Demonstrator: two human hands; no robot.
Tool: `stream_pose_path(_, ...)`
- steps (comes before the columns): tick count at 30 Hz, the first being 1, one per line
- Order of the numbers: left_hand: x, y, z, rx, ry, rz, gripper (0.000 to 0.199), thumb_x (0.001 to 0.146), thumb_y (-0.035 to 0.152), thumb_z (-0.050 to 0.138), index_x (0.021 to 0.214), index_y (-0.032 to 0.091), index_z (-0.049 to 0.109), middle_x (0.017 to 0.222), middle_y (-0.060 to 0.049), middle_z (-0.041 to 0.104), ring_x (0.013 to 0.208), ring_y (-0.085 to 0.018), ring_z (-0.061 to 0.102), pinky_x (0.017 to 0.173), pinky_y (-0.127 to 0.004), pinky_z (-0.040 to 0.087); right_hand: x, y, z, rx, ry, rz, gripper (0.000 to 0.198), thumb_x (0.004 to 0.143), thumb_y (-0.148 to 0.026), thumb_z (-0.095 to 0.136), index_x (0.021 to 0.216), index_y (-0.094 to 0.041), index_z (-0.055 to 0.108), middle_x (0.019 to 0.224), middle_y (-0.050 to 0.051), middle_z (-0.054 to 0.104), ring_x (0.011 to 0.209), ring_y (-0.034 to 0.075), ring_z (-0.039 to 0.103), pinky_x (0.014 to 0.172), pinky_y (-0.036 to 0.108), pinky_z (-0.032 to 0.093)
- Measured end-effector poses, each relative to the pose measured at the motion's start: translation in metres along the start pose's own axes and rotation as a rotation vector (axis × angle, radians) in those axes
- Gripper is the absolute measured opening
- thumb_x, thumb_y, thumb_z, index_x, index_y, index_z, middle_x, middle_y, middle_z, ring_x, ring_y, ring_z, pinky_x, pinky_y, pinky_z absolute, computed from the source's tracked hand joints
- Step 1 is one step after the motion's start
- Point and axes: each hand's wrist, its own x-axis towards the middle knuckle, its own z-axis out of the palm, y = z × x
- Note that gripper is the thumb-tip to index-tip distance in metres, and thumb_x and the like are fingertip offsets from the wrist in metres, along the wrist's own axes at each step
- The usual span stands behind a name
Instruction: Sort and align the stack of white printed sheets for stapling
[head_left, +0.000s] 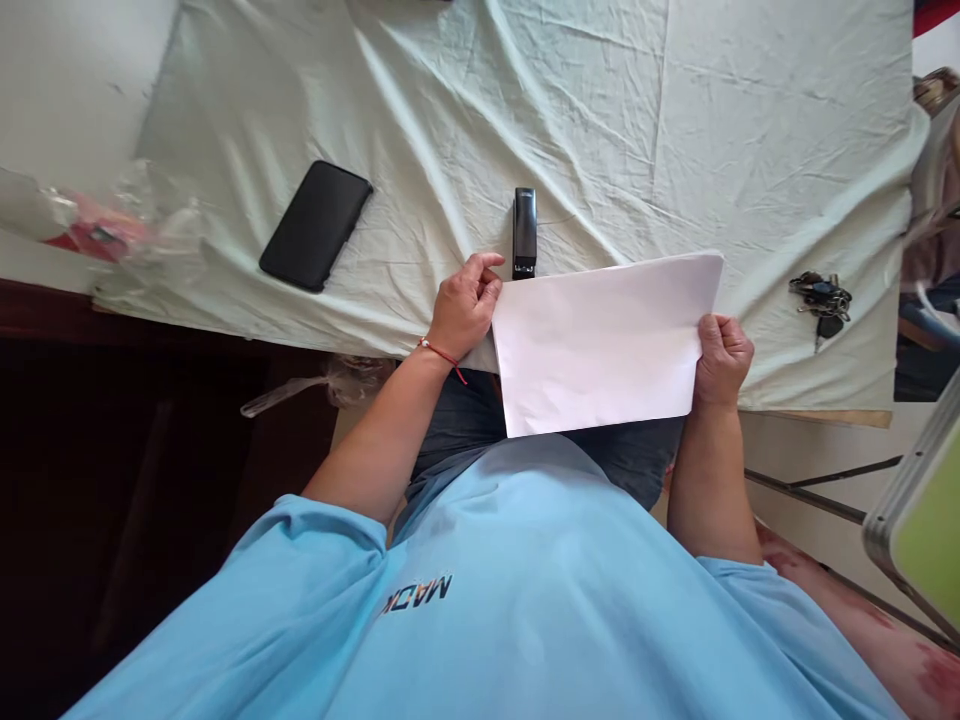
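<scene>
A small stack of white paper sheets hangs partly over the table's front edge, above my lap. My right hand grips its right edge, thumb on top and fingers underneath. At the upper left corner, my left hand has its fingers curled in against the sheets, with the index finger reaching past the corner. A black stapler lies just beyond the stack's top edge, close to the left fingertips. Its front end points toward me and neither hand is on it.
A black phone lies on the pale tablecloth at left. Keys rest at right. Clear plastic wrapping sits by the left table edge. A green-topped folding piece stands at lower right.
</scene>
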Motion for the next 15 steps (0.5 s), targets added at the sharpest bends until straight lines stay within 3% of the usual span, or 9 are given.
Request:
stream_pose_path(7,-0.0005,-0.0024,0.0017,0.016,0.028,-0.01,0.039,0.103,0.021,0.057,0.139,0.018,0.073,0.1,-0.005,0.08,0.085,-0.02,0.074,0.09,-0.034,0.061,0.0019,0.0024,-0.0013,-0.027,0.01,-0.036,0.052,0.083,-0.075,0.091,0.08,-0.026,0.071,0.071,-0.003,0.053,0.063,0.015,0.043,0.059,0.03,0.04)
stream_pose_path(12,-0.0005,0.0036,0.0,0.071,-0.004,0.068,0.031,0.105,0.021,0.054,0.116,0.018,0.083,0.111,-0.01,0.084,0.108,-0.025,0.077,0.105,-0.038,0.06,0.0016,0.0003,-0.0001,-0.015,0.028,-0.03,0.052,0.082,-0.072,0.092,0.08,-0.025,0.071,0.072,-0.003,0.052,0.064,0.014,0.042,0.061,0.03,0.039)
stream_pose_path(15,-0.0003,0.0071,-0.0009,0.093,-0.033,0.082,0.029,0.104,0.022,0.057,0.111,0.018,0.085,0.111,-0.009,0.085,0.109,-0.025,0.077,0.107,-0.038,0.06,0.0002,-0.0018,0.0002,-0.023,0.03,-0.018,0.052,0.081,-0.074,0.091,0.08,-0.026,0.07,0.073,-0.002,0.052,0.065,0.015,0.042,0.061,0.03,0.037)
